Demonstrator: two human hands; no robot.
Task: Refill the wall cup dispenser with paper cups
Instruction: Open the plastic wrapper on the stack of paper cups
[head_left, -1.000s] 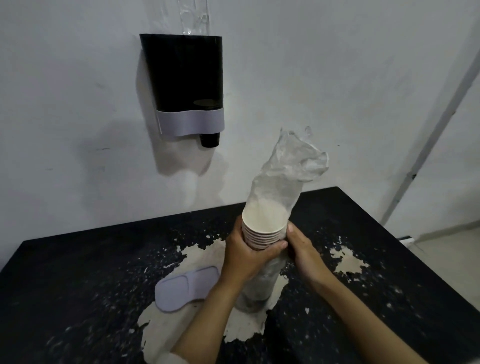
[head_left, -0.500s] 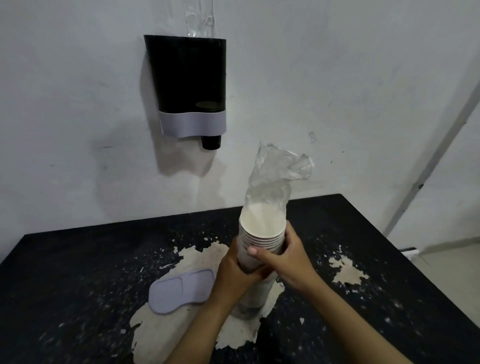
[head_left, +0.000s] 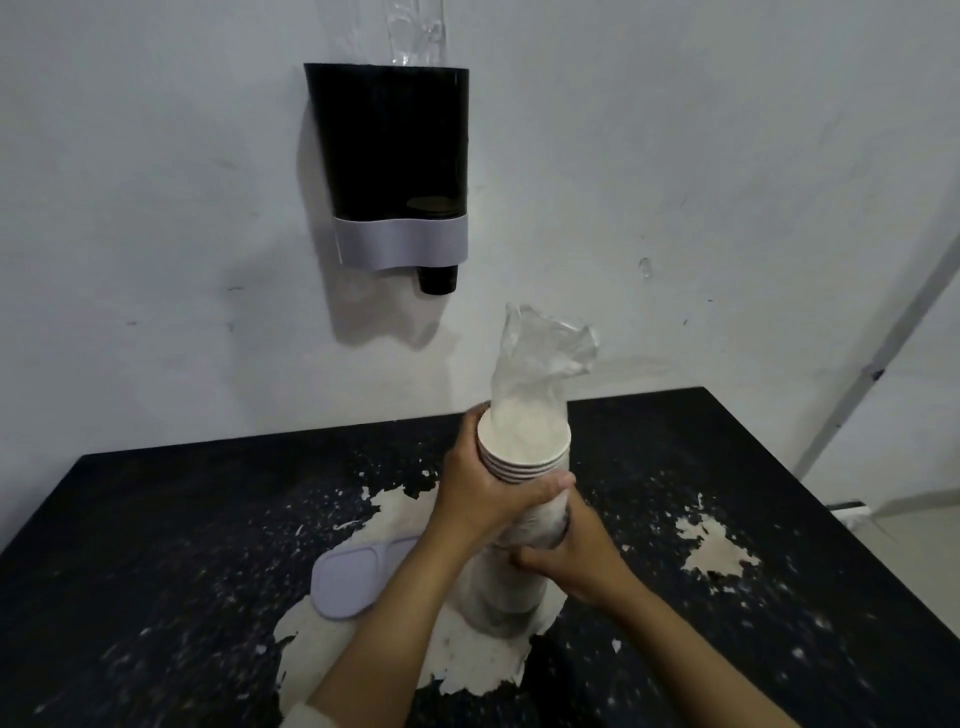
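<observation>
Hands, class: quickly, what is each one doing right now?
Left hand: closed around the cup stack, near its top.
Right hand: closed around the stack lower down.

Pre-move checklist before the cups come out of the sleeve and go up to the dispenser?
1. Left hand grips the top of the paper cup stack: ok.
2. Right hand holds the sleeve lower down: ok.
3. Plastic sleeve clear of the cups: not ok, it covers them.
4. Stack base resting on the table: ok.
5. Dispenser lid off: ok, it lies on the table.
6. Room inside dispenser: cannot tell.
</observation>
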